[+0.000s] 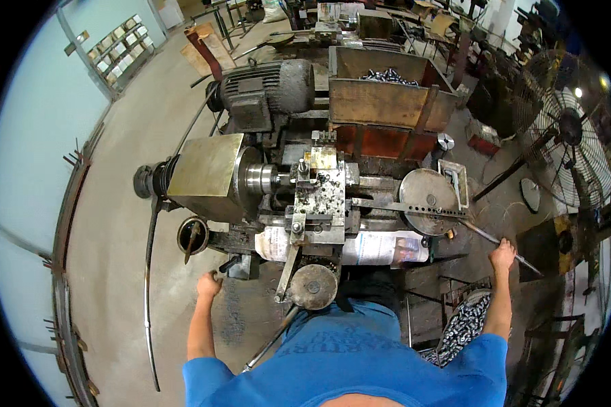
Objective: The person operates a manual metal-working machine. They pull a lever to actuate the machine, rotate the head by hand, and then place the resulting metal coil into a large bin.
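Observation:
My right hand is wrapped round a long metal lever rod at the right of a lathe. The rod runs to a flat perforated bar beside a round metal disc. My left hand is closed at the lower left, close to a short black handle; whatever its fingers hold is too small to tell. Between the hands lies the lathe's tool slide, strewn with dark chips. The spindle chuck is to its left. A second disc with a lever sits in front of my body.
A motor and a metal bin of small parts stand behind the lathe. A pot hangs at its left. A basket of metal parts is near my right elbow. A large fan stands at the right.

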A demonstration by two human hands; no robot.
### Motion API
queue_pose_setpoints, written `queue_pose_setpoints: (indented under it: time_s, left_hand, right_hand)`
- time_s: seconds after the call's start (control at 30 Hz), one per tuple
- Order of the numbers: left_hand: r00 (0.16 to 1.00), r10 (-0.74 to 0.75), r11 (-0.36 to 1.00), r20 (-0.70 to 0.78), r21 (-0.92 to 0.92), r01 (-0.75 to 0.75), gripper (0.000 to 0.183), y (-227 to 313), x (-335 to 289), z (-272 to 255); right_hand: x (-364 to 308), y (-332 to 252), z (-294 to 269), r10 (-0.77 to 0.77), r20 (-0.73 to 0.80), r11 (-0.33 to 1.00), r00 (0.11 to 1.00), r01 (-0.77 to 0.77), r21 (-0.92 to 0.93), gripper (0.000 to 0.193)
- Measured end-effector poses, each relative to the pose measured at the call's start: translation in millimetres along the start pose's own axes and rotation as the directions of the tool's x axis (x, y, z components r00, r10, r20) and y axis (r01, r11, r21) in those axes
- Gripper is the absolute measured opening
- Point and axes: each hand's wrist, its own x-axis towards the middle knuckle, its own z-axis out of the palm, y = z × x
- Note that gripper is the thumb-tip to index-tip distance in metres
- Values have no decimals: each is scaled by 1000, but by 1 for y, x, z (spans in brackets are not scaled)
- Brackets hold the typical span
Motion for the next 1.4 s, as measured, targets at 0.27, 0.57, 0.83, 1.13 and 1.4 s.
queue_pose_setpoints:
  time_s: [0.27, 0.57, 0.83, 1.13, 1.4]
  left_hand:
    - [895, -168, 934, 413, -224, 278, 37, -43, -61, 53]
    - [935, -67, 942, 347, -287, 174, 38, -13, -60, 48]
    - [953, -22, 945, 304, -304, 119, 39, -6, -48, 36]
    - [994, -14, 975, 106, -220, 38, 44, -5, -1, -7]
    - [961, 273, 955, -35, 128, -267, 46, 53, 22, -5]
  right_hand:
    - [-122, -43, -28, 155, 61, 981, 986, -161, 111, 30]
    - [-193, -88, -67, 191, 115, 928, 975, -218, 301, 37]
    - [-194, -91, -85, 165, 266, 913, 950, -249, 323, 42]
    - [-52, -2, 3, 20, -63, 1000, 998, -19, 18, 42]
    - [-8, -85, -25, 66, -175, 983, 982, -34, 178, 73]
